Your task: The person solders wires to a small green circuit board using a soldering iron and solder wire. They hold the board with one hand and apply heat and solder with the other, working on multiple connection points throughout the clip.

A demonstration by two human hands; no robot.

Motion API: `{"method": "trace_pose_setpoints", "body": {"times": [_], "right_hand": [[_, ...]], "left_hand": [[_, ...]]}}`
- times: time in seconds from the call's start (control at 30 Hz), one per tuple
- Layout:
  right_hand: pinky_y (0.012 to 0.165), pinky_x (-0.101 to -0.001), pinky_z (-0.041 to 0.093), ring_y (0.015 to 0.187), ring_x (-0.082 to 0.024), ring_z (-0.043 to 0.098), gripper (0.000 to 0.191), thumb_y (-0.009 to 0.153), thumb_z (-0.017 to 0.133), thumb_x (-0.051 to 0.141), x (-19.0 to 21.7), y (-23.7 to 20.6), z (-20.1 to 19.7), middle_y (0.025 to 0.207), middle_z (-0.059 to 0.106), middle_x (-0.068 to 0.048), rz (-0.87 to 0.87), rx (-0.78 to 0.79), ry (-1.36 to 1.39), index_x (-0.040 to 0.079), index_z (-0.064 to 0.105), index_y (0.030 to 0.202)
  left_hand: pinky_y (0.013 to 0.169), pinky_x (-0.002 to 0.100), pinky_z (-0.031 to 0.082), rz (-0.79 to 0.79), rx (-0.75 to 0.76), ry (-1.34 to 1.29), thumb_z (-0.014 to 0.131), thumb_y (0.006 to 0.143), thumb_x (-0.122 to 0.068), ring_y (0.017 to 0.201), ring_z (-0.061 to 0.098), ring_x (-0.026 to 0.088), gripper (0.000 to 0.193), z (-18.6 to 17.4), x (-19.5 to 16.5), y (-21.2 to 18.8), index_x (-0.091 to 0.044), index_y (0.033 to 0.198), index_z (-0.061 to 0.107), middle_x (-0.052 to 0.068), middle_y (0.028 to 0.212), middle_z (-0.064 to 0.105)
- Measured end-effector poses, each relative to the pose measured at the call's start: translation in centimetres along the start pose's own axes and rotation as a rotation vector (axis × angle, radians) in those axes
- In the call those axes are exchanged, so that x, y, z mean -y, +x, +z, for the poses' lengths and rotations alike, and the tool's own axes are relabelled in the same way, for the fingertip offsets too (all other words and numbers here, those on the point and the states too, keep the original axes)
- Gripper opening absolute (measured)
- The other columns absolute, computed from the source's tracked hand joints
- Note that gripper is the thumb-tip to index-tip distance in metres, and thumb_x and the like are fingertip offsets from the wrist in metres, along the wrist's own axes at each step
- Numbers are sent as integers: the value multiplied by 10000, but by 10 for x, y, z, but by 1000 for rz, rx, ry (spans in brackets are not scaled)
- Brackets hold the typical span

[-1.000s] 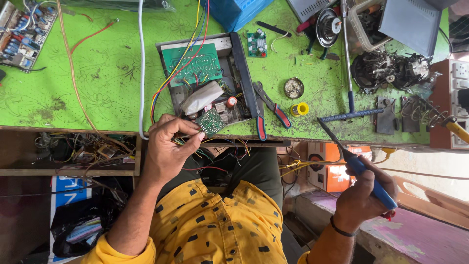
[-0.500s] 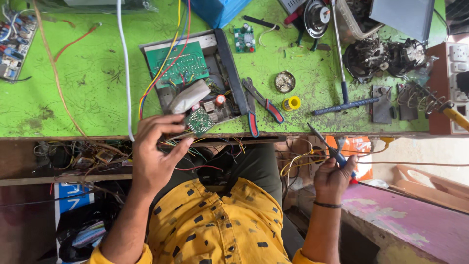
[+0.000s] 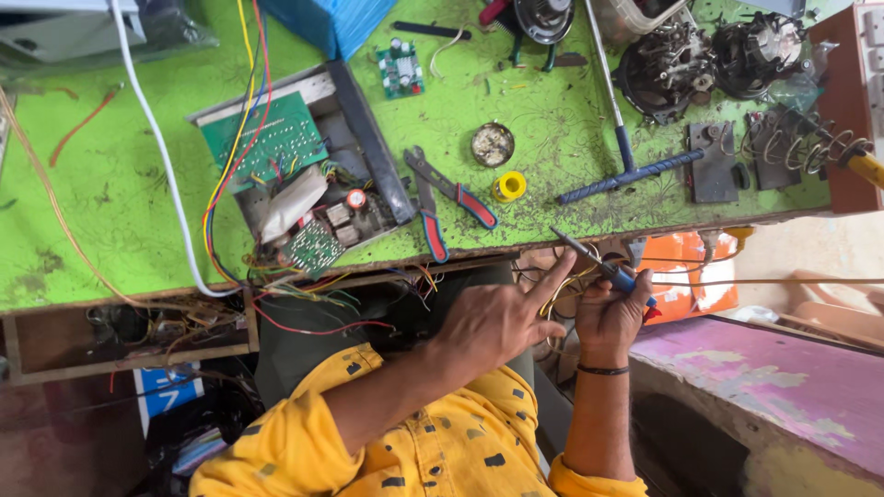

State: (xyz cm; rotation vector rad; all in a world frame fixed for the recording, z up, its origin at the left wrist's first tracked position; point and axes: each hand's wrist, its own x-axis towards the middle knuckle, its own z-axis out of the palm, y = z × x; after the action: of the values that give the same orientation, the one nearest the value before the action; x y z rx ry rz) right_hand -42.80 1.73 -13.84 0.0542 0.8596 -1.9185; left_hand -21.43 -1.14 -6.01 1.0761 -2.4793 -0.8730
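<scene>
- Below the front edge of the green bench (image 3: 110, 230), both hands are raised together over the person's lap, clear of the bench top.
- The right hand (image 3: 612, 313) is clamped around the blue handle of a soldering iron (image 3: 599, 265); the dark tip points up and left, toward the bench edge.
- The left hand (image 3: 493, 322) holds nothing: its fingers are spread apart, and the extended index finger (image 3: 552, 276) reaches up beside the iron's shaft. Whether finger and shaft touch cannot be told.
- A dark band sits on the right wrist; both sleeves are yellow with dark flecks.
- On the bench, left of the hands, an opened grey chassis (image 3: 368, 138) lies tilted, holding a green circuit board (image 3: 267, 138) and a smaller board (image 3: 313, 247) at its near corner. Yellow, red and blue wires run into it, and a white cable (image 3: 157, 138) crosses beside it.
- Just right of the chassis lie red-handled pliers (image 3: 442, 198), with a round tin (image 3: 493, 144) and a yellow solder spool (image 3: 508, 186) near them.
- Farther right lies a blue-handled T-shaped tool (image 3: 626, 166), and beyond it two dark motor parts (image 3: 663, 64) at the far edge.
- A small green module (image 3: 399, 69) rests near the top, beside a blue box (image 3: 331, 23).
- Loose wires hang in the open shelf (image 3: 129, 340) beneath the bench.
</scene>
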Motion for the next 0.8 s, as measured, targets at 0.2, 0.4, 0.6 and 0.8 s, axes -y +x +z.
{"method": "trace_pose_setpoints", "body": {"times": [0.2,0.4,0.6,0.8], "right_hand": [[666,-243,570,729,-161,676,321,1113,633,385,5,12,-1,928,719,-75,-1,22,17,67,632,1067],[654,-243,551,720,-154,656,337,1086,615,403,5,19,-6,916,709,-73,-2,24,12,71,644,1132],[629,-275,529,698,-145,634,341,1094,606,432,4,23,-11,871,690,-56,54,21,34,98,621,1027],[652,-263,537,712,-163,645,334,1094,611,429,6,34,-13,907,718,-95,90,53,36,102,634,1033]], "left_hand": [[411,406,487,-98,38,0,596,880,-682,394,571,227,1057,16,16,38,-144,1654,117,69,498,591],[369,392,485,-212,-135,-110,596,954,-596,410,619,241,928,8,12,21,2,1566,237,95,546,625],[598,372,563,-101,-392,-212,613,1057,-221,691,733,261,172,-6,11,17,-91,1165,645,109,862,749],[727,433,567,-44,-253,-200,623,943,-107,860,717,350,243,-21,27,63,-53,1171,687,156,1010,742]]}}
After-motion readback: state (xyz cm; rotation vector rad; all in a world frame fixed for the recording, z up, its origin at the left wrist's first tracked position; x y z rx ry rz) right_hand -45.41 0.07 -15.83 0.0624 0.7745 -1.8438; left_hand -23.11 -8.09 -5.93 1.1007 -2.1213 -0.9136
